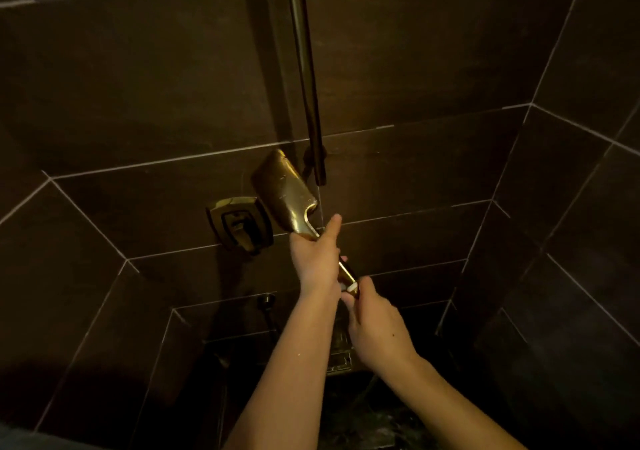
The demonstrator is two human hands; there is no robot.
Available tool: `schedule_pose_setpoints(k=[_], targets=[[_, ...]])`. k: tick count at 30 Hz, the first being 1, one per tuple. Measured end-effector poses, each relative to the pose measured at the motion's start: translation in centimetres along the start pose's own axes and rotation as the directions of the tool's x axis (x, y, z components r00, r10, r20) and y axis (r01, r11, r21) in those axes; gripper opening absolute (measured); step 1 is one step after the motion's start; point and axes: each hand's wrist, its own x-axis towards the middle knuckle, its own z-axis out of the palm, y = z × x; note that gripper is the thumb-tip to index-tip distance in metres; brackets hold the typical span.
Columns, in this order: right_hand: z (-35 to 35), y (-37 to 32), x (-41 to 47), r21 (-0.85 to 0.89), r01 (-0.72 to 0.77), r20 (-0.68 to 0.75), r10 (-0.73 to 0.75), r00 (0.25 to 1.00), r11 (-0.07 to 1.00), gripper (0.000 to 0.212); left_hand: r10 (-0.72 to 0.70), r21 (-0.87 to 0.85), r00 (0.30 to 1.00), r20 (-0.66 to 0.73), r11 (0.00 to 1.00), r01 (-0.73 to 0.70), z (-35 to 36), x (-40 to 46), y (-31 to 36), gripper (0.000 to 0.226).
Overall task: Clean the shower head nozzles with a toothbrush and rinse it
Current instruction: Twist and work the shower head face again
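A gold, rectangular shower head (282,193) is held up in front of the dark tiled wall, its back side towards me, so the nozzles are hidden. My left hand (317,262) is wrapped around its handle just below the head, index finger stretched upward. My right hand (375,325) grips the lower end of the handle, where a white ring (352,288) shows. No toothbrush is visible.
A dark vertical rail (306,78) runs down the wall and ends just right of the head. A gold mixer valve (239,222) sits on the wall to the left. A small wall outlet (266,300) and a gold fitting (341,356) lie lower down. Dark tiled walls close in on both sides.
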Motion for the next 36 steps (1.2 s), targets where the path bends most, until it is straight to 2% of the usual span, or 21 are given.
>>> schedule_pose_setpoints(k=[2,4,5,6,8,9,10,12,15,16,17,20,22,24,25,28,30,32,33,36], targets=[[0.0,-0.2,-0.1,-0.063,0.036,0.033,-0.034,0.999,0.997,0.018,-0.071,-0.099,0.996,-0.048,0.993,0.066,-0.1,0.2,-0.1,0.044],[-0.3,-0.3,0.0,0.015,0.030,0.116,-0.031,0.993,0.999,0.022,-0.140,-0.186,0.990,0.007,0.973,0.138,-0.4,0.5,0.1,0.024],[-0.7,-0.3,0.2,0.131,-0.010,0.176,-0.013,0.984,0.991,0.023,-0.164,-0.225,0.982,0.096,0.957,0.182,-0.7,0.6,0.2,0.013],[-1.2,-0.1,0.4,0.270,-0.074,0.251,0.004,0.968,0.960,0.024,-0.174,-0.261,0.959,0.222,0.937,0.230,-1.1,0.6,0.3,0.019],[-1.7,0.2,0.6,0.477,-0.199,0.380,0.003,0.925,0.856,0.026,-0.146,-0.304,0.868,0.475,0.898,0.318,-1.7,1.2,0.3,0.040],[-1.7,0.3,0.6,0.511,-0.210,0.395,-0.011,0.919,0.833,0.027,-0.127,-0.294,0.824,0.552,0.896,0.334,-1.9,1.4,0.4,0.043],[-1.6,0.5,0.6,0.502,-0.186,0.364,-0.012,0.931,0.844,0.027,-0.124,-0.259,0.810,0.573,0.911,0.323,-2.0,1.6,0.5,0.040],[-1.2,0.7,0.5,0.430,-0.114,0.242,0.007,0.970,0.896,0.022,-0.168,-0.119,0.842,0.513,0.957,0.263,-1.7,1.4,0.7,0.025],[-0.7,0.8,0.4,0.241,-0.080,0.083,0.061,0.995,0.967,0.017,-0.086,0.021,0.967,0.240,0.996,0.083,-0.4,0.9,0.3,0.043],[-0.5,0.8,0.3,0.154,-0.077,0.043,0.071,0.997,0.985,0.017,-0.046,0.055,0.985,0.164,0.998,0.037,-0.1,0.7,0.0,0.043],[-0.3,0.8,0.2,0.076,-0.070,0.011,0.070,0.998,0.995,0.017,-0.037,0.058,0.991,0.130,0.998,0.030,0.2,0.4,-0.2,0.042],[0.1,0.5,0.2,-0.095,-0.012,-0.028,0.009,1.000,0.995,0.017,-0.142,-0.028,0.988,0.061,0.989,0.144,0.9,-0.1,-0.5,0.034],[0.0,0.6,0.4,-0.117,0.009,0.014,-0.008,1.000,0.993,0.018,-0.196,-0.114,0.980,0.025,0.974,0.197,0.8,0.0,-0.6,0.030],[-0.6,0.9,0.7,0.007,-0.014,0.121,0.014,0.993,1.000,0.022,-0.251,-0.219,0.965,0.074,0.940,0.261,0.3,0.3,-0.5,0.015],[-0.9,1.0,0.8,0.109,-0.051,0.195,0.029,0.980,0.993,0.025,-0.277,-0.257,0.948,0.155,0.916,0.309,-0.1,0.6,-0.5,0.013],[-1.4,1.5,0.9,0.397,-0.205,0.362,0.053,0.931,0.895,0.033,-0.262,-0.258,0.863,0.432,0.881,0.397,-1.2,1.4,-0.8,0.041],[-1.3,1.7,0.6,0.450,-0.216,0.344,0.055,0.937,0.866,0.032,-0.256,-0.202,0.822,0.508,0.893,0.403,-1.3,1.3,-0.7,0.039],[-1.1,1.9,0.3,0.379,-0.144,0.213,0.066,0.975,0.914,0.024,-0.275,-0.056,0.844,0.461,0.940,0.337,-0.9,0.8,0.0,0.032],[-1.0,1.9,0.1,0.324,-0.122,0.151,0.077,0.986,0.938,0.021,-0.262,0.006,0.878,0.402,0.959,0.283,-0.7,0.5,0.3,0.037],[-0.8,1.7,-0.1,0.148,-0.106,0.034,0.102,0.994,0.983,0.017,-0.204,0.020,0.942,0.267,0.978,0.206,-0.1,-0.6,0.6,0.051]])
